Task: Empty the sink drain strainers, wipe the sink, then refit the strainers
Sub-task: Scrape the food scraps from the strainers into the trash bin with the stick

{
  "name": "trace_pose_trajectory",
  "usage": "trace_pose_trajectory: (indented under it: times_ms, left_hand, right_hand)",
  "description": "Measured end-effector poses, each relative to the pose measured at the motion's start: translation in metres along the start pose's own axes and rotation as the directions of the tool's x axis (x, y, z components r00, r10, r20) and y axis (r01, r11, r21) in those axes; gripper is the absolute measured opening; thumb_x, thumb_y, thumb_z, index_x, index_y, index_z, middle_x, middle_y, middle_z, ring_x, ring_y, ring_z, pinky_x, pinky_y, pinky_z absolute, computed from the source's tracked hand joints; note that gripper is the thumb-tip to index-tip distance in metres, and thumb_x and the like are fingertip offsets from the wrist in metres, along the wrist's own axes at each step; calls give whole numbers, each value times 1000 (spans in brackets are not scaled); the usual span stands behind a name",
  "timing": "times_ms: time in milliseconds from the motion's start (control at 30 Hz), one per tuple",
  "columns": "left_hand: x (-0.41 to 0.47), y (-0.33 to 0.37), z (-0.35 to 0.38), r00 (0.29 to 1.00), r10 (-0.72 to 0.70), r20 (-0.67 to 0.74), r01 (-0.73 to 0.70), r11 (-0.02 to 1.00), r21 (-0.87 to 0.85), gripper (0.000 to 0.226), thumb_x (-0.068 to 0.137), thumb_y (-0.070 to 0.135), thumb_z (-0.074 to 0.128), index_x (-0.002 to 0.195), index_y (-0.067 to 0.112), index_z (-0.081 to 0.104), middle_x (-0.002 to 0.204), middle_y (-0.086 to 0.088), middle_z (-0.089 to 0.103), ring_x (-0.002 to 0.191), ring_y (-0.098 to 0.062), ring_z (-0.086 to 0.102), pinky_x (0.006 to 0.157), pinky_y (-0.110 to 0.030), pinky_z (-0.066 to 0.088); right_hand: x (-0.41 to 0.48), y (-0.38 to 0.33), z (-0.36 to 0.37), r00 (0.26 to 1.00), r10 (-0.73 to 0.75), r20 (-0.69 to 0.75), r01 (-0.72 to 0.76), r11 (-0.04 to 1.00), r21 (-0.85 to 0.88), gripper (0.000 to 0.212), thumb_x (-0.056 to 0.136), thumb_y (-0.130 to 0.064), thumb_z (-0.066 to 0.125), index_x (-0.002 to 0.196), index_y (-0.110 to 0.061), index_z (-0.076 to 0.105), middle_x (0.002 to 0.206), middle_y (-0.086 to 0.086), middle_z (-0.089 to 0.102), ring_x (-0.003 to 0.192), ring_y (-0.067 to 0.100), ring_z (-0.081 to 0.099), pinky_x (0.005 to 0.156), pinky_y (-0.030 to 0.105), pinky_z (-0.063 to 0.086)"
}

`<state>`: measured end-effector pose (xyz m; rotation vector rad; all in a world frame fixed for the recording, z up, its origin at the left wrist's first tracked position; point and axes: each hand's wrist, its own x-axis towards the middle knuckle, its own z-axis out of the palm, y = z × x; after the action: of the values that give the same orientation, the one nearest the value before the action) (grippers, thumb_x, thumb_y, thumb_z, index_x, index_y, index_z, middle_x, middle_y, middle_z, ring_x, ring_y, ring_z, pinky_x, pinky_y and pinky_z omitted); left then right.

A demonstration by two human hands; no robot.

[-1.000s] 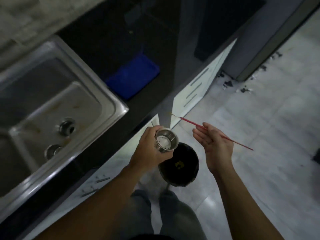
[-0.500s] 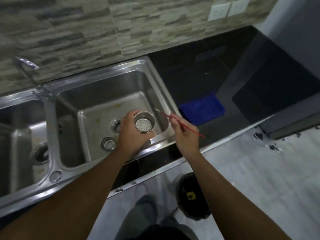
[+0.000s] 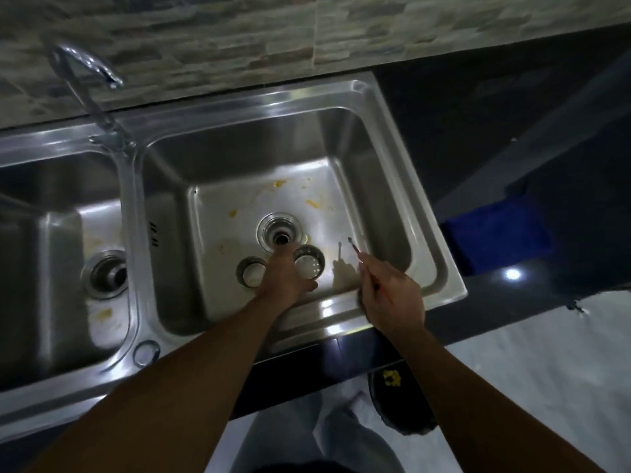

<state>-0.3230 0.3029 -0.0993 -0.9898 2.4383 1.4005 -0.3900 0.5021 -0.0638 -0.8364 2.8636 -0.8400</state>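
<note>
One second ago we had the strainer [image 3: 309, 262] over the bin [image 3: 403, 404]. Now our left hand [image 3: 286, 281] holds it, fingers curled round it, low in the sink [image 3: 444, 268], at 4 o'clock from the open drain [image 3: 281, 233]. Right hand [image 3: 392, 295] pinches a thin stick [image 3: 355, 249]. Looks emptied, so wiping's next.

Before me the black surface [image 3: 444, 107] carries a steel double sink [image 3: 425, 213]. On the right basin's floor a strainer [image 3: 252, 272] lies near the open drain [image 3: 282, 233], among yellow smears [image 3: 314, 203]. A blue cloth [image 3: 495, 233] lies on the surface, right of the sink.
</note>
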Motion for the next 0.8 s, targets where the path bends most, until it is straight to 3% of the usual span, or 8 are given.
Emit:
trace_pose_trajectory:
  times_ms: [200,433,567,700,800]
  left_hand:
    - [29,-10,29,995,-63,78,59,997,52,99,58,15,97,143,13,45,146,-6,48,133,-24,48,103,-25,35]
    - [47,-13,43,992,-93,86,84,991,102,99,56,15,97,139,14,43,140,-7,48,129,-27,48,105,-38,44]
    - [51,-16,48,987,-119,107,113,992,58,102,55,11,97,140,10,41,141,-11,44,129,-28,47,106,-39,43]
    - [54,-23,50,983,-136,125,132,991,37,107,56,10,96,147,6,38,150,-12,37,138,-28,40,114,-31,33]
    - [51,-24,47,988,-127,87,127,992,12,112,63,17,94,155,13,29,161,-8,30,147,-25,32,109,-19,22]
  right_hand:
    - [4,-8,-10,997,21,74,-20,1000,-12,29,101,-18,55,126,-20,68,78,0,69,63,13,62,64,32,57]
    - [4,-6,-10,999,-21,36,20,1000,17,28,96,-11,63,123,-15,70,88,-3,76,68,9,67,64,21,54]
    - [4,-5,-11,999,-24,32,23,999,28,28,98,-15,60,124,-13,70,89,0,77,70,10,70,66,28,60]
    - [4,-3,-9,1000,-27,13,27,999,23,28,98,-17,59,122,-14,71,97,0,78,79,10,73,70,29,61]
    - [3,-1,-8,999,-35,8,35,999,27,27,98,-18,61,124,-18,70,105,-5,78,85,6,73,76,22,59]
